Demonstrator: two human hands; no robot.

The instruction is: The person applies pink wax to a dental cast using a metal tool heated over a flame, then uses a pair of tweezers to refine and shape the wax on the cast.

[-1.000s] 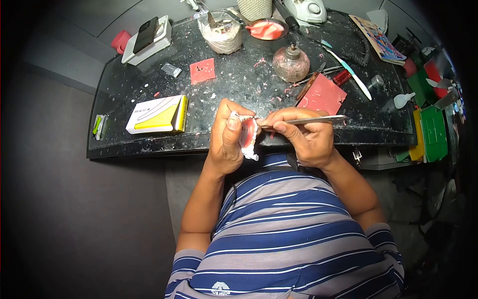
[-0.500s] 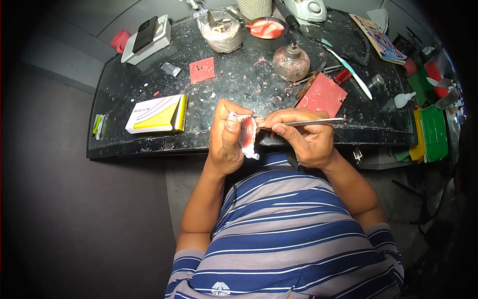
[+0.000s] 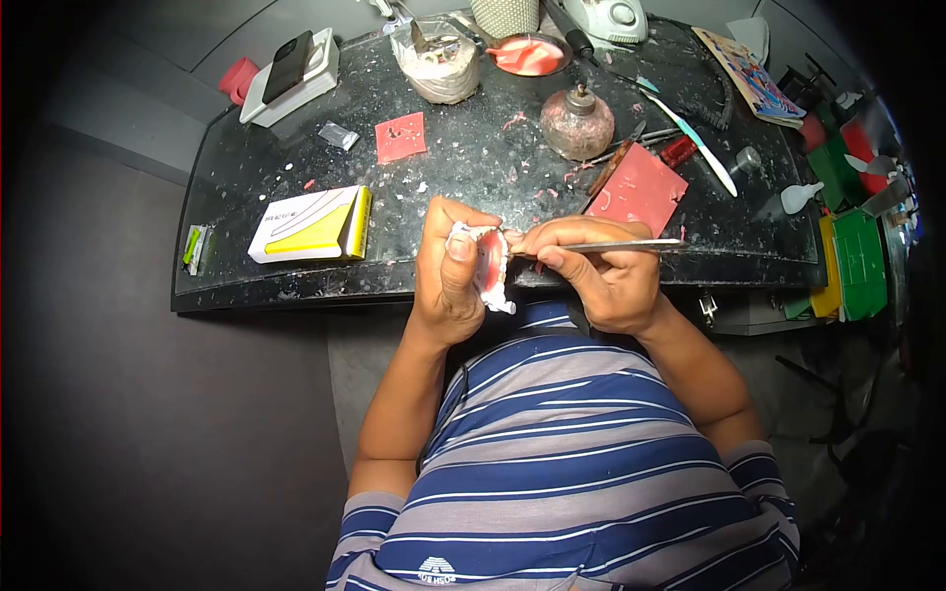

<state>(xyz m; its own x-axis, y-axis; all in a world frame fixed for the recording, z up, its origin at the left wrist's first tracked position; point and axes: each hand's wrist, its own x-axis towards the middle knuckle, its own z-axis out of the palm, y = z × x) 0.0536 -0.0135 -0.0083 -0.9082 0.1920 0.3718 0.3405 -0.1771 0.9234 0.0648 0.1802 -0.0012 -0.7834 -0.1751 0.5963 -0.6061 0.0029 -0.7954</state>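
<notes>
My left hand [image 3: 446,271] is closed around a dental model [image 3: 494,274], a white plaster cast with pink wax and a row of teeth along its edge. Between the thumb and fingers of my right hand [image 3: 603,276] lies a slim metal wax carver [image 3: 631,245], held nearly level. Its working tip is hidden by my fingers, close to the toothed edge of the model. Both hands meet above the front edge of the bench, my right fingertips at the model's right side.
On the dark bench [image 3: 463,197] are a yellow-white box [image 3: 310,226], a pink wax sheet [image 3: 639,187], a smaller wax piece [image 3: 400,138], a glass spirit burner [image 3: 576,123], a toothbrush [image 3: 702,148] and a bag of white powder [image 3: 437,71]. Green bins [image 3: 859,258] stand at the right.
The outer end of the wax carver has dipped slightly and shifted a little to the left. My left hand and the dental model have barely moved.
</notes>
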